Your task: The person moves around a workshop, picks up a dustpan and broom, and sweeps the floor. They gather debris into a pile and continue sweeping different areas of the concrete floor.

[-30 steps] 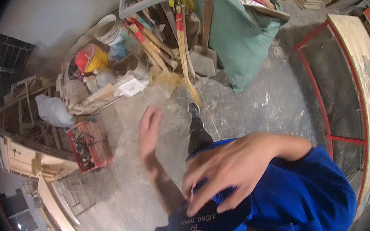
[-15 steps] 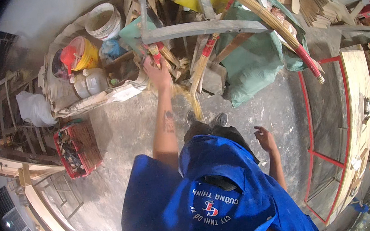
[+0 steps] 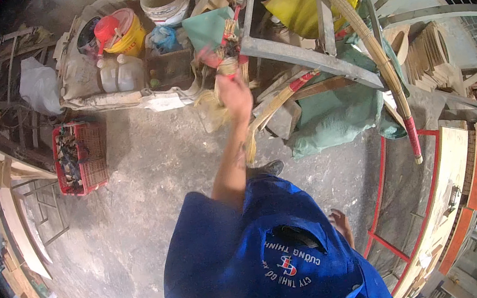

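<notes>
My left hand (image 3: pixel 235 96) reaches forward, its fingers closed round the red-banded handle of a straw broom (image 3: pixel 229 67). The handle is blurred, and pale straw spreads out beside my wrist. Just to the right, a second straw broom (image 3: pixel 280 102) with a red band leans down toward the floor. A long curved bundle of straw stalks (image 3: pixel 364 27), bound red at its lower end, arches over a grey metal frame (image 3: pixel 311 61). My right hand (image 3: pixel 340 223) hangs low beside my blue shirt, partly hidden by it. Its visible fingers are loosely bent and apart, with nothing in them.
At the far left stand a yellow bucket (image 3: pixel 129 38), a white bucket (image 3: pixel 166 3) and white jugs (image 3: pixel 122 74). A red basket (image 3: pixel 91 168) sits on the floor at left. Green sacking (image 3: pixel 334 124) lies under the frame. A red metal frame (image 3: pixel 376 191) stands at right.
My left hand has moved right in the view with the red-banded broom handle. My right hand has dropped closer to my shirt and is more hidden. The whole view has shifted.
</notes>
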Motion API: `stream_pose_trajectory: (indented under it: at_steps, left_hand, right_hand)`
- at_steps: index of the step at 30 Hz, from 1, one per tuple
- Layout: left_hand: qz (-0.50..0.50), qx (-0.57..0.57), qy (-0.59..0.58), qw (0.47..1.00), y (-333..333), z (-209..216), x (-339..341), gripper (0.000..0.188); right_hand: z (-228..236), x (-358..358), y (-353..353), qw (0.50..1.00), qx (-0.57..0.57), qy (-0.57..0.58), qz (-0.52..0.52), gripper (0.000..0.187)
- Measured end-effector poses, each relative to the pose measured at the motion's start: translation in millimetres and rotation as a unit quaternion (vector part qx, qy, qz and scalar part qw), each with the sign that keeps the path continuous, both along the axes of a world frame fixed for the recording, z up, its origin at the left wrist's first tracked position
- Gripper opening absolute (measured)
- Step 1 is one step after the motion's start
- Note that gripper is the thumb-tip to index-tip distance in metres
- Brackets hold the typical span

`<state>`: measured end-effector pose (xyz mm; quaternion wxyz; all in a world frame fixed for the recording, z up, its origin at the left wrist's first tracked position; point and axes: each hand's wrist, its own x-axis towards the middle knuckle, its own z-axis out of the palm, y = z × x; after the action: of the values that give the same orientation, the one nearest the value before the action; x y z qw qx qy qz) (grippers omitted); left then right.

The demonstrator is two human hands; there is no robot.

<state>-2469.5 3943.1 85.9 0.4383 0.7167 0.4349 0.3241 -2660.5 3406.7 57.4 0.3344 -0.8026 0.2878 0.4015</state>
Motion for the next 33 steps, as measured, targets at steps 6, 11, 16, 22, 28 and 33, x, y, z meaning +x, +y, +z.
stream_pose_trajectory:
  at_steps: [6,11,16,22,28,33]
  left_hand:
    - [0.002,0.093,-0.195,0.976,58.3,49.2,-13.4,0.038]
    - [0.014,-0.020,-0.288,0.957,113.9,96.3,-56.7,0.024]
    - [0.009,0.022,-0.297,0.955,132.4,134.2,-128.2,0.029]
    - [-0.074,0.023,0.011,0.997,133.1,135.6,-160.3,0.038]
    - [-0.152,-0.033,0.370,0.916,85.8,71.9,-198.2,0.046]
    - [-0.178,-0.092,0.297,0.934,39.9,30.7,-242.7,0.036]
  right_hand:
    - [-0.7,56.2,35.4,0.991,0.067,-0.116,0.027,0.039]
    - [-2.5,58.2,63.5,0.975,0.074,-0.126,0.165,0.037]
    - [-32.4,51.1,69.3,0.975,0.067,-0.053,0.203,0.037]
    - [-73.4,61.1,70.6,0.975,0.034,0.042,0.215,0.033]
    - [-72.0,127.9,125.5,0.925,0.006,-0.179,0.336,0.034]
    - [-60.4,214.5,183.7,0.907,0.107,-0.341,0.224,0.035]
